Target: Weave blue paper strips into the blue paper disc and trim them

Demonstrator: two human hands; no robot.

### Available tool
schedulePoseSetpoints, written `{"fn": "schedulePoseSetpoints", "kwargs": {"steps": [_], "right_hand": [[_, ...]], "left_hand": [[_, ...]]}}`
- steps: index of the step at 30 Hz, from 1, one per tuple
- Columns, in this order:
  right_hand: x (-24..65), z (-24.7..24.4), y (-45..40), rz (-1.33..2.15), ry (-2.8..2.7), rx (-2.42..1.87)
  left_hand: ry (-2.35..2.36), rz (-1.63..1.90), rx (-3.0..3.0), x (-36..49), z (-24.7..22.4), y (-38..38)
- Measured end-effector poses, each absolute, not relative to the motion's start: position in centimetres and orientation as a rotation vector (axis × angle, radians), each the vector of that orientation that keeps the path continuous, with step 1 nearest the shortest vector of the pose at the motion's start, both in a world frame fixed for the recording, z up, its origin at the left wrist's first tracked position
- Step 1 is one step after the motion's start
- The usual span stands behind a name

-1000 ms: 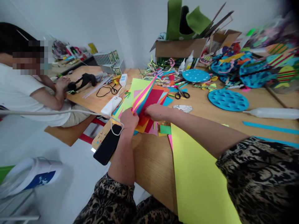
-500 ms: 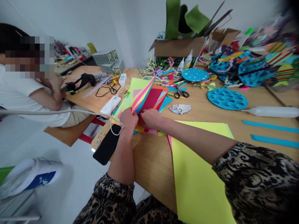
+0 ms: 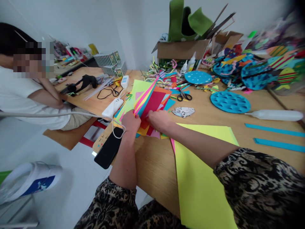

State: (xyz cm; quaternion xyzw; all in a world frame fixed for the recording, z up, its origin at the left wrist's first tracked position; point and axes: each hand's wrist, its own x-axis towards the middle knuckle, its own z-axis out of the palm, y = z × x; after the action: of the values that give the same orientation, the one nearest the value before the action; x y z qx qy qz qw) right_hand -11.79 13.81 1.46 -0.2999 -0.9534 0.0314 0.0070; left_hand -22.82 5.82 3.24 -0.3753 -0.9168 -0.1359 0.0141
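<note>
A stack of coloured paper sheets [image 3: 154, 101] lies at the table's near left edge, part of it lifted and fanned. My left hand [image 3: 130, 121] is closed on the lifted sheets, pink, yellow and blue among them. To its right, my right hand [image 3: 159, 120] is closed at a dark red sheet in the stack, its fingertips pinched on the paper. A white cable passes over my left wrist. Large yellow sheets [image 3: 202, 178] lie under my right forearm. Beside the stack are black scissors [image 3: 184, 95] and a small paper cutout [image 3: 183, 111].
A black phone [image 3: 108, 152] and a white power bank [image 3: 113, 107] lie left of my hands. Blue discs [image 3: 230, 102], a white glue bottle [image 3: 276, 114] and blue strips [image 3: 274, 129] are at right. A person [image 3: 23, 95] sits at left, near a bucket [image 3: 35, 179].
My right hand has moved slightly right, away from my left hand, and the dark red paper beneath it shows more. The person at left has raised a hand to the face.
</note>
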Motion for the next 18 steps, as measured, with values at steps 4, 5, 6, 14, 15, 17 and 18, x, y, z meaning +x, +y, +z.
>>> {"fn": "schedulePoseSetpoints", "kwargs": {"steps": [4,5,6,14,15,17,18], "right_hand": [[-11.9,1.1,14.8,0.218,-2.866,-1.195],[-12.0,0.9,14.9,0.291,-2.816,-1.261],[-12.1,0.8,15.0,0.38,-2.766,-1.316],[-13.0,0.8,15.6,0.991,-2.401,-1.374],[-13.1,0.8,15.7,1.04,-2.385,-1.37],[-13.4,0.6,15.9,1.175,-2.346,-1.354],[-13.5,0.5,16.0,1.246,-2.326,-1.34]], "left_hand": [[-2.806,-0.437,-1.207,-22.9,3.1,5.7],[-2.807,-0.439,-1.205,-22.9,3.1,5.7],[-2.811,-0.441,-1.202,-23.0,3.1,5.7],[-2.835,-0.452,-1.188,-23.0,3.1,5.8],[-2.838,-0.449,-1.19,-23.0,3.1,5.8],[-2.837,-0.446,-1.197,-23.0,3.1,5.8],[-2.834,-0.443,-1.198,-22.9,3.2,5.7]]}}
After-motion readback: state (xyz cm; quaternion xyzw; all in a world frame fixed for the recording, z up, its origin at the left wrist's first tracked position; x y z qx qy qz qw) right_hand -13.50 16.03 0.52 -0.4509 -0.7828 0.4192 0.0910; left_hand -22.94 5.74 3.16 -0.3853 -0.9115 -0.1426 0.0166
